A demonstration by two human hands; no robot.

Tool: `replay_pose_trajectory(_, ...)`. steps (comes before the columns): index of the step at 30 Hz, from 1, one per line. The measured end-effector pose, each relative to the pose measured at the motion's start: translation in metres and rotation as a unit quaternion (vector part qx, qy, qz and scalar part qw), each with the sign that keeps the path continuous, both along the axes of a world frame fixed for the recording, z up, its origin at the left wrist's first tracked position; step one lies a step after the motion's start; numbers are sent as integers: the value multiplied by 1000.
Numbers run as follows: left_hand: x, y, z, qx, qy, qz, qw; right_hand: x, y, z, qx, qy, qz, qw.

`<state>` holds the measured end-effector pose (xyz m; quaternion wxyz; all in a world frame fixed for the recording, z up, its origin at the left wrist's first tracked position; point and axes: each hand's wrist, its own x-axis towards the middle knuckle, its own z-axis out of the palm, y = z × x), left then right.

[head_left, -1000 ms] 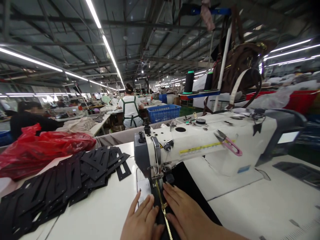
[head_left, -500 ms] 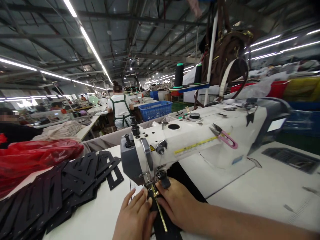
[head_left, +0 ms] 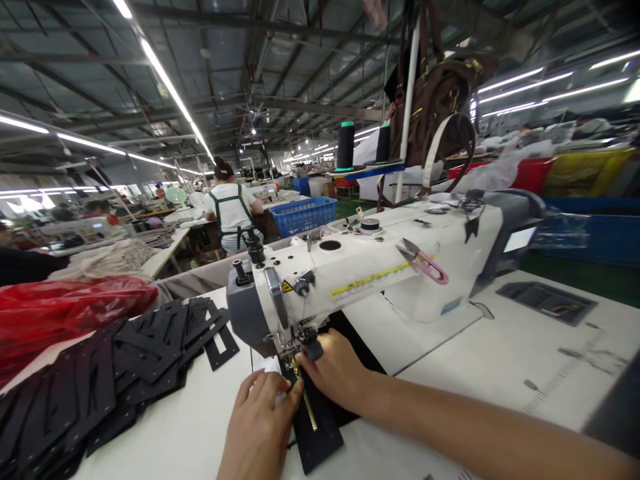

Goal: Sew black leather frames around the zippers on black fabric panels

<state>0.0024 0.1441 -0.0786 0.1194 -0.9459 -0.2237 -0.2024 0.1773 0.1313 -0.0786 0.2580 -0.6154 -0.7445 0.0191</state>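
A white sewing machine (head_left: pixel 360 267) stands on the table. Under its needle lies a black piece (head_left: pixel 317 437) with a gold zipper (head_left: pixel 307 412). My left hand (head_left: pixel 260 420) presses on the piece's left side, fingers bent and close together near the needle. My right hand (head_left: pixel 335 370) rests on the piece just right of the presser foot, fingers curled against the fabric. Both hands touch the piece on either side of the zipper.
A heap of black cut pieces (head_left: pixel 100 380) covers the table's left side, with a red plastic bag (head_left: pixel 60 313) behind it. Pink-handled snips (head_left: pixel 425 263) lie on the machine arm. A person in a green apron (head_left: pixel 230 210) sits ahead near a blue basket (head_left: pixel 307 217).
Both hands have slid forward with the black piece toward the needle, and more of the piece now trails behind them. The camera has shifted, so the machine sits further left.
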Motion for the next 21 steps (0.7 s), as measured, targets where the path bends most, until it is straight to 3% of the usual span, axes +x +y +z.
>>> replay_pose_trajectory(7, -3, 6, -1, 20, 20, -24, 999, 12, 2, 6, -63, 80, -11, 995)
replay_pose_trajectory(15, 5, 8, 8, 28, -46, -66, 996, -5, 15, 11, -61, 23, -87, 994)
replay_pose_trajectory(18, 6, -2, 8, 20, -73, -10, 997, -5, 4, 13, -45, 13, -76, 996)
replay_pose_trajectory(21, 0, -17, 3, 31, -89, 46, 994, -4, -28, 9, -6, 7, -14, 1000)
